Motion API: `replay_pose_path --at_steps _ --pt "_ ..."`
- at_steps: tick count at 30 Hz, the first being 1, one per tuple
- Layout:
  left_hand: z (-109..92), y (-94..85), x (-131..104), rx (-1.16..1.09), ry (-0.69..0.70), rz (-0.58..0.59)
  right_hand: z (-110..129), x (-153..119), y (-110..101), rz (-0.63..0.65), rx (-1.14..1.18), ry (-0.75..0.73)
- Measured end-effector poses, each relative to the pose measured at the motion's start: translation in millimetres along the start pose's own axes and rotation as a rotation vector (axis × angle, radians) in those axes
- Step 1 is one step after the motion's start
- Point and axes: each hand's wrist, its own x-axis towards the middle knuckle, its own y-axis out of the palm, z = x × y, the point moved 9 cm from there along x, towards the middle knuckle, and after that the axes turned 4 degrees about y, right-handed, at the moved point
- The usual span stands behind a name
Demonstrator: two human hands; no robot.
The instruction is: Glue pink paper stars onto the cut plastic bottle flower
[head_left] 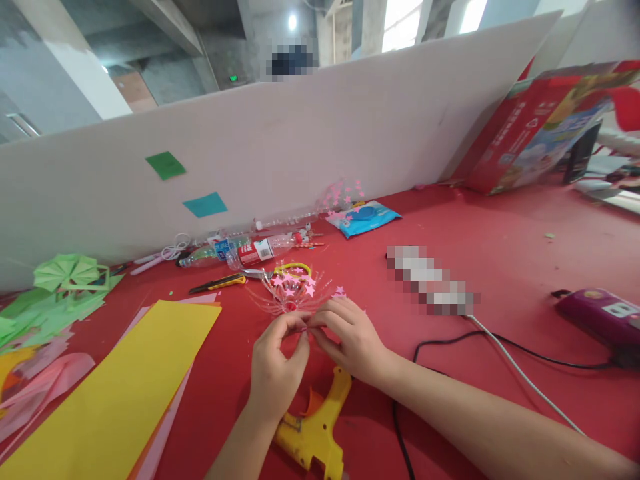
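My left hand (281, 357) and my right hand (347, 333) meet above the red table, fingertips pinched together. Between them is something small and pinkish, too small to make out. Just beyond my fingers stands a clear plastic piece (290, 306) cut into thin curling strips, with a red centre and pink stars (310, 291) on the strips. A yellow glue gun (320, 427) lies below my hands, partly hidden by my left wrist.
Yellow paper (125, 380) and green cut paper (65, 273) lie left. Behind are a cutter (217, 284), yellow-handled scissors (295, 268), plastic bottles (263, 250) and a blue packet (367, 219). Cables (520, 377) cross the right side near a purple object (600, 320).
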Motion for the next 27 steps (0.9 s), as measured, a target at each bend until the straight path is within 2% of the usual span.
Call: replay_pose_path --at_steps 16,27 --pt "1.8 -3.3 0.0 0.008 -0.036 -0.035 -0.5 -0.2 0.8 0.003 -0.014 -0.004" --pt "2.7 -2.5 1.1 -0.026 -0.039 -0.010 -1.1 1.3 -1.2 0.001 0.014 0.026"
